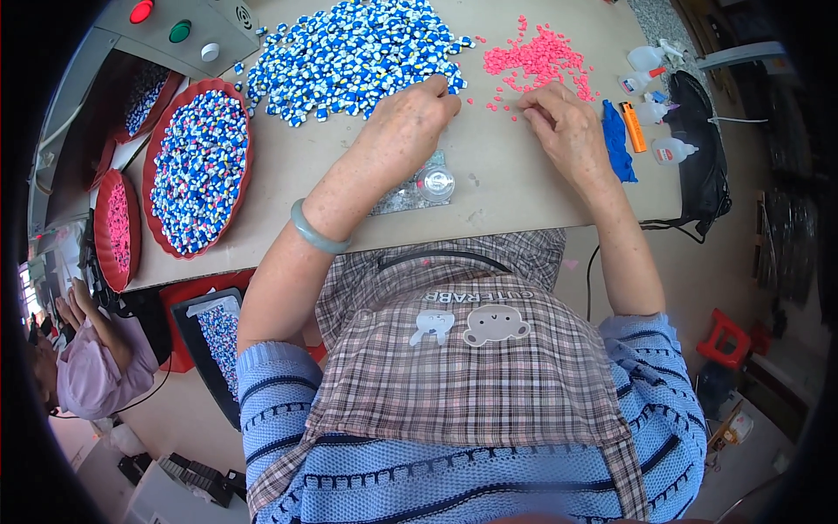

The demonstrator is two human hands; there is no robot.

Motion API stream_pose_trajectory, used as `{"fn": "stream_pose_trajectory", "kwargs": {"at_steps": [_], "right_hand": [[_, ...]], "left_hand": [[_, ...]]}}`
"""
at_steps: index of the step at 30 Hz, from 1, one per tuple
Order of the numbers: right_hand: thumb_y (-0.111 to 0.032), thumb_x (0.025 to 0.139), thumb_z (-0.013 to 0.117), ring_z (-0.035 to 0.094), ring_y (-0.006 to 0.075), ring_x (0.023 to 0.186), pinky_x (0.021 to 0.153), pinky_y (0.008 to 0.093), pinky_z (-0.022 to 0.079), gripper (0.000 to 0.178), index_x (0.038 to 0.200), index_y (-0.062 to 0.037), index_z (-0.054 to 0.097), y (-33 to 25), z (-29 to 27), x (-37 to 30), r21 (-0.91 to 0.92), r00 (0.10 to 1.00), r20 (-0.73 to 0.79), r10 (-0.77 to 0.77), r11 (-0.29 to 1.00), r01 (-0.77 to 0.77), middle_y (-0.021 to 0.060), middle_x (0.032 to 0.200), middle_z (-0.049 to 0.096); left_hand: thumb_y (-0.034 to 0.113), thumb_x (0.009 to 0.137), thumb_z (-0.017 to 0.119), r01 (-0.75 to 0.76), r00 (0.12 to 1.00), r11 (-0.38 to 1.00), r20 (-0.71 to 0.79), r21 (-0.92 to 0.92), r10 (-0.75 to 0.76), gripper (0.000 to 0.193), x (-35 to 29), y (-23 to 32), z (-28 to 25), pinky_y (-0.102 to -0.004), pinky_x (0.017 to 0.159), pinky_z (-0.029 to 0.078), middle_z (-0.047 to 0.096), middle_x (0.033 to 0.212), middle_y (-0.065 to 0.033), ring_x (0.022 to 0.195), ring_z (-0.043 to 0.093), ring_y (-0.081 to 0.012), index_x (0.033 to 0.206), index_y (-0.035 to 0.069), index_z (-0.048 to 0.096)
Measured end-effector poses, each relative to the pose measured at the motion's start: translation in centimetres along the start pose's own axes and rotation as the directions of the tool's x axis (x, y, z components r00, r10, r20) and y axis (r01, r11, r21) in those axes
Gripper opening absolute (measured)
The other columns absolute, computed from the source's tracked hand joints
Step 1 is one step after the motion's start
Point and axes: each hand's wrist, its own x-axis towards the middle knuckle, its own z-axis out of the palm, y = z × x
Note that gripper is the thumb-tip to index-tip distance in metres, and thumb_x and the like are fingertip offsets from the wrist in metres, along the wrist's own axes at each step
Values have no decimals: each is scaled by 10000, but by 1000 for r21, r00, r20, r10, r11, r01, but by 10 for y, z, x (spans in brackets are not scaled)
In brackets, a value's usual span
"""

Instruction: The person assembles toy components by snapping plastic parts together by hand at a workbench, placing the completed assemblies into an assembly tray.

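My left hand [412, 115] is closed at the near edge of a heap of small blue-and-white pieces [349, 57]. Its fingers curl under, so whatever they hold is hidden. On that wrist is a pale green bangle [318, 229]. My right hand [569, 127] has thumb and forefinger pinched together beside a scatter of small pink pieces [543, 57]; anything between the tips is too small to make out. Between my forearms, a small round clear dish [436, 183] rests on a grey patterned slab [403, 203], partly covered by my left forearm.
Left on the table stands a scalloped red tray [250, 162] full of blue-and-white pieces; a smaller red tray [116, 279] holds pink ones. A machine with buttons [196, 52] is behind. At right lie blue crumpled material [616, 144], an orange lighter [632, 127], several squeeze bottles [672, 151] and a black bag [705, 166].
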Motion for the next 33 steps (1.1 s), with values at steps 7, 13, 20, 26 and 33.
{"fn": "stream_pose_trajectory", "kwargs": {"at_steps": [7,13,20,26,33], "right_hand": [[-71,825,684,658,268,785,687,393,531,85,906,-47,681,-5,4,-6,35,999,45,0,999,-2,86,887,653],[-74,829,682,649,275,752,640,389,529,74,881,-38,645,-1,17,-5,-72,988,-28,-154,986,151,77,859,626],[-49,848,659,625,190,697,617,318,522,96,926,-28,608,-8,11,-3,121,998,45,-36,992,30,59,839,606],[-66,923,618,576,62,728,622,233,498,61,940,-8,629,-20,14,0,788,943,290,166,517,-334,4,849,617],[-70,944,611,597,89,723,638,223,494,125,1024,6,670,-26,17,-4,835,904,419,83,355,-420,43,878,638]], "left_hand": [[20,838,601,75,996,993,-48,-92,-80,158,-3,-6,-7,-391,737,533,609,976,-122,814,635,-299,981,31,665],[17,875,612,275,943,830,-34,-486,-332,179,-20,0,-43,-275,741,533,625,970,-73,803,631,-157,1039,25,682],[13,917,602,231,869,236,91,-944,-487,183,-48,7,-45,-263,779,548,678,1056,-108,868,672,-146,1087,-40,646],[4,907,618,188,866,106,113,-976,-488,189,-59,16,-49,-259,775,545,682,1064,-128,870,673,-152,1089,-31,653],[-6,891,632,196,854,-10,176,-981,-490,200,-61,22,-47,-277,804,546,686,1063,-129,892,669,-157,1088,-27,659]]}}
